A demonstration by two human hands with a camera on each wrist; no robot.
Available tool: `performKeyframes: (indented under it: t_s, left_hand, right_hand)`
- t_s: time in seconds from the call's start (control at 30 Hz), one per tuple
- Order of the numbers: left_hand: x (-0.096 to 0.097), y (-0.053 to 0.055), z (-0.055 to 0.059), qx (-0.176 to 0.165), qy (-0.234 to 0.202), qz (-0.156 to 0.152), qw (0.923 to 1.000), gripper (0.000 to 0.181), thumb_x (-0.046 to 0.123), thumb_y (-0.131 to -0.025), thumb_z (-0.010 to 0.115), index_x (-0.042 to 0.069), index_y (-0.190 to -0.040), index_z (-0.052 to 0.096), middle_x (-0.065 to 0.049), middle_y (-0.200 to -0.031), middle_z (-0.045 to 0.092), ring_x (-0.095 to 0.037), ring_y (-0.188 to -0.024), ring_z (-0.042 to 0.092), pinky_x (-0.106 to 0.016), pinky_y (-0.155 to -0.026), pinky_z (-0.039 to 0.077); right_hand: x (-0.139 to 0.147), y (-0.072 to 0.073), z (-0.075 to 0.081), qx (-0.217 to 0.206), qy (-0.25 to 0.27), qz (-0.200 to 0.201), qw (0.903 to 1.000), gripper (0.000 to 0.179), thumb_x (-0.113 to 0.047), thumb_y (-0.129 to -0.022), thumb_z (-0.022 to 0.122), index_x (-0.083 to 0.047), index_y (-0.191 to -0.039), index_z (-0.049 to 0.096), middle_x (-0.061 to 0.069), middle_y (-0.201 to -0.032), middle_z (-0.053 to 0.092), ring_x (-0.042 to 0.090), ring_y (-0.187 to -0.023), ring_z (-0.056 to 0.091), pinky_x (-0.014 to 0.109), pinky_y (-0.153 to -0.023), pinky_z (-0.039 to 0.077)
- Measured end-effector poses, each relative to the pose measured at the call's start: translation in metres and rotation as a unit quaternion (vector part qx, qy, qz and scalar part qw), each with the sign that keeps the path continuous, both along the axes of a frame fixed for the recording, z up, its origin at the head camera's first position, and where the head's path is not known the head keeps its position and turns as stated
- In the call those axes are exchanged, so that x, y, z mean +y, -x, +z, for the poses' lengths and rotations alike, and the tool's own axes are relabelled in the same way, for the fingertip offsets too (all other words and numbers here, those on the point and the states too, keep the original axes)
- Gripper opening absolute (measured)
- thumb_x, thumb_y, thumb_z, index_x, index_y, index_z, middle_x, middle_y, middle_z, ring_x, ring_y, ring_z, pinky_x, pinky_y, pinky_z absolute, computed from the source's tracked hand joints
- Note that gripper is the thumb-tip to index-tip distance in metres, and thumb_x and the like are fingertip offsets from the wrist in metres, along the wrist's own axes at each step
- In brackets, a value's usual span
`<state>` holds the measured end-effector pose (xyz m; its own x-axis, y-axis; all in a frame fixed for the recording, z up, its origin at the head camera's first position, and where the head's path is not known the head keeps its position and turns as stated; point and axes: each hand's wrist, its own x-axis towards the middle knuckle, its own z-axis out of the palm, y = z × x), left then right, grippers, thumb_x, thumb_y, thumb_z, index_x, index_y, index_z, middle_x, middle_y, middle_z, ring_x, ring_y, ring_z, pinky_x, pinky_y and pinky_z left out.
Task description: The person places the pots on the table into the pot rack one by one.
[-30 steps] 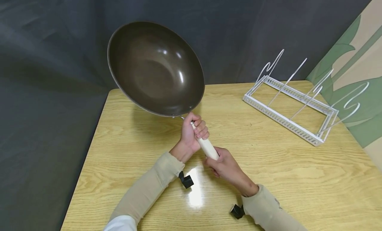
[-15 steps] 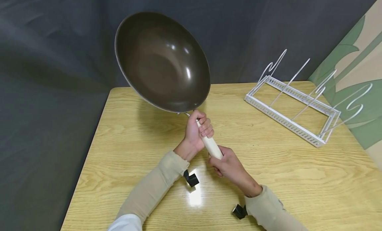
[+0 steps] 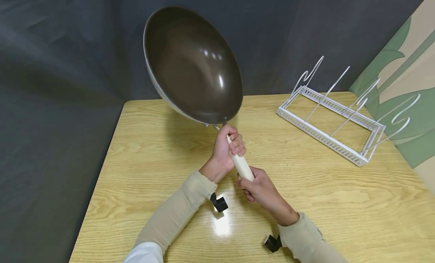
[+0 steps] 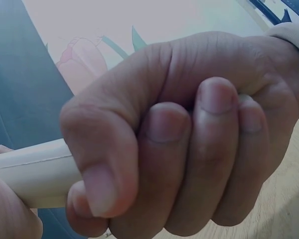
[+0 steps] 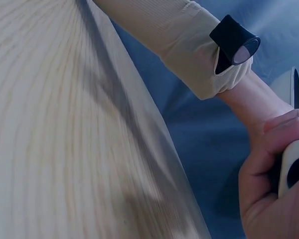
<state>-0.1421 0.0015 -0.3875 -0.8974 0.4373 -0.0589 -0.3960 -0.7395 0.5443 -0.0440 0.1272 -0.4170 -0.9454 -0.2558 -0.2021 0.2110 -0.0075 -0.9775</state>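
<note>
You're holding the pan (image 3: 193, 66) above the table (image 3: 136, 161), left of the rack (image 3: 321, 137) and well apart from it, your left hand (image 3: 225, 148) clasping the handle (image 3: 242, 168) near the bowl, your right hand (image 3: 261, 187) clamping its end. The wide bowl is overhanging both grips, so its weight could twist the handle if either is slackening. The handle's long axis is slanting forward and left, away from the rack, the open bowl facing you.

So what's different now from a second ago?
In the head view, the pan went up and right and tipped, showing more of its pale outside. The left hand and right hand shifted slightly right. Both hands still grip the handle; nothing was let go. The rack stayed put.
</note>
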Motion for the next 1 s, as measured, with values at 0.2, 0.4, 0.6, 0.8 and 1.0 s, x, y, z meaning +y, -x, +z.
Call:
performKeyframes:
  t_s: [0.2, 0.4, 0.6, 0.8, 1.0]
  left_hand:
    - [0.0014, -0.0003, 0.0007, -0.001, 0.005, 0.000, 1.0000, 0.038, 0.015, -0.095, 0.034, 0.024, -0.058, 0.038, 0.012, -0.043, 0.037, 0.000, -0.033, 0.036, -0.017, -0.039, 0.028]
    - [0.0024, -0.0003, 0.0021, 0.007, 0.009, -0.010, 0.9999, 0.036, 0.016, -0.094, 0.035, 0.024, -0.059, 0.037, 0.013, -0.043, 0.037, 0.000, -0.033, 0.037, -0.017, -0.039, 0.028]
    - [0.0030, -0.0002, 0.0046, 0.016, 0.012, -0.015, 0.9997, 0.035, 0.016, -0.094, 0.034, 0.024, -0.059, 0.036, 0.013, -0.043, 0.037, 0.000, -0.033, 0.037, -0.017, -0.039, 0.028]
    - [0.0038, -0.0002, 0.0079, 0.018, 0.010, -0.023, 0.9995, 0.036, 0.016, -0.095, 0.033, 0.024, -0.060, 0.037, 0.013, -0.043, 0.037, 0.000, -0.033, 0.037, -0.017, -0.039, 0.028]
    - [0.0053, 0.0000, 0.0097, 0.011, 0.014, -0.027, 0.9995, 0.035, 0.016, -0.095, 0.034, 0.023, -0.061, 0.036, 0.013, -0.044, 0.037, 0.000, -0.034, 0.037, -0.017, -0.039, 0.028]
  right_hand:
    - [-0.0014, -0.0034, 0.0006, -0.005, 0.014, -0.004, 0.9999, 0.008, 0.003, -0.084, 0.058, 0.001, -0.088, 0.052, 0.001, -0.060, 0.046, 0.007, -0.045, 0.040, 0.018, -0.040, 0.033]
    - [-0.0033, -0.0058, 0.0014, 0.002, 0.028, -0.010, 0.9996, 0.009, 0.002, -0.084, 0.058, -0.001, -0.087, 0.050, 0.000, -0.060, 0.046, 0.006, -0.045, 0.040, 0.018, -0.040, 0.033]
    - [-0.0031, -0.0071, 0.0031, 0.004, 0.035, -0.011, 0.9993, 0.009, 0.003, -0.084, 0.057, 0.001, -0.089, 0.050, -0.001, -0.060, 0.046, 0.005, -0.044, 0.039, 0.018, -0.040, 0.032]
    - [-0.0037, -0.0072, 0.0044, 0.004, 0.040, -0.017, 0.9990, 0.010, 0.003, -0.083, 0.058, 0.000, -0.088, 0.050, -0.001, -0.059, 0.045, 0.006, -0.044, 0.039, 0.018, -0.040, 0.032]
    - [-0.0042, -0.0086, 0.0051, -0.004, 0.050, -0.024, 0.9984, 0.010, 0.003, -0.082, 0.058, 0.005, -0.089, 0.051, -0.002, -0.056, 0.044, 0.006, -0.042, 0.039, 0.019, -0.040, 0.032]
